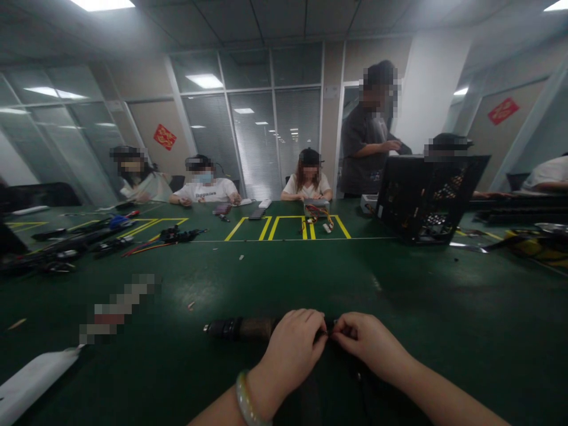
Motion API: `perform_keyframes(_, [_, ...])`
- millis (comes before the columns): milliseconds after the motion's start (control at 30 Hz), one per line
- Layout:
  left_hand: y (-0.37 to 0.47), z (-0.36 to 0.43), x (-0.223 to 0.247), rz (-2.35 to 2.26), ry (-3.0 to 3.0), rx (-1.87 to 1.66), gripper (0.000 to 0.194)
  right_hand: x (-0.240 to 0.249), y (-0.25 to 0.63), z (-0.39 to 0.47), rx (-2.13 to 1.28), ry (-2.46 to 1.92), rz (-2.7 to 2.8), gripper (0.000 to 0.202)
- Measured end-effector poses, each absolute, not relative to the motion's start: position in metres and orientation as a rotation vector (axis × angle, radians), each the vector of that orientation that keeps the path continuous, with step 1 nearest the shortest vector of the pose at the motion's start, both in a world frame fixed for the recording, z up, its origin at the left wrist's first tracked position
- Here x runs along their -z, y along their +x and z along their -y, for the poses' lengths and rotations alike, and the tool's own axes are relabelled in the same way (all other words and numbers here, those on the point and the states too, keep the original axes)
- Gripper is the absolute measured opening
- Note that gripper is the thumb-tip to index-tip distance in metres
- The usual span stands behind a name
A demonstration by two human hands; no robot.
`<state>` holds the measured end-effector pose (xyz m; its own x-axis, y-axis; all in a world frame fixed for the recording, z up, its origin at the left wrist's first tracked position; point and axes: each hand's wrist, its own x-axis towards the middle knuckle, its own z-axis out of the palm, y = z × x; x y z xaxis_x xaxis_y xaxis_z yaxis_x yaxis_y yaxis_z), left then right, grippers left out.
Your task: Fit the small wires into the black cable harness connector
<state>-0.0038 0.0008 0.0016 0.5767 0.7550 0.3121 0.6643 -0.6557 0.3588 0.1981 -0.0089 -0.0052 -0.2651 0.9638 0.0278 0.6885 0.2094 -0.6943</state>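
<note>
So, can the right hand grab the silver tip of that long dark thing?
Probably not easily: the left hand sits between the right hand and the silver tip, so it would likely have to go around.

The left hand [296, 340] hides part of the dark cylindrical tool [254, 328], the dark bit [329, 333] pinched by the right hand [367, 340] is too small to tell, the left edge cuts off the white object [38, 378], and the black case [410, 198] covers most of a seated person [449, 144].
</note>
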Motion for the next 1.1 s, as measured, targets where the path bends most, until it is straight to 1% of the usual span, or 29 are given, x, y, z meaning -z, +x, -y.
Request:
perform_keyframes(133, [-0.0045, -0.0005, -0.0017, -1.120, 2.629, -0.677, 0.011, 0.0037, 0.1973, 0.0099, -0.816, -1.529, 2.021, 0.012])
perform_keyframes(400, [-0.0034, -0.0011, 0.0008, -1.163, 2.609, -0.674, 0.010, 0.0065, 0.1989, 0.0103, -0.831, -1.505, 2.008, 0.012])
perform_keyframes(633, [-0.0038, -0.0022, 0.0013, -1.172, 2.596, -0.688, 0.016, 0.0068, 0.1985, 0.0093, -0.823, -1.503, 1.998, 0.010])
perform_keyframes(800, [-0.0032, -0.0005, -0.0003, -1.189, 2.601, -0.665, 0.008, 0.0065, 0.1993, 0.0102, -0.815, -1.500, 1.989, 0.011])
perform_keyframes(1000, [-0.0040, -0.0003, 0.0000, -1.172, 2.601, -0.684, 0.014, 0.0070, 0.1979, 0.0113, -0.832, -1.498, 1.978, 0.011])
perform_keyframes(1100, [-0.0043, -0.0004, 0.0003, -1.205, 2.588, -0.677, 0.013, 0.0054, 0.1970, 0.0116, -0.833, -1.503, 1.975, 0.012])
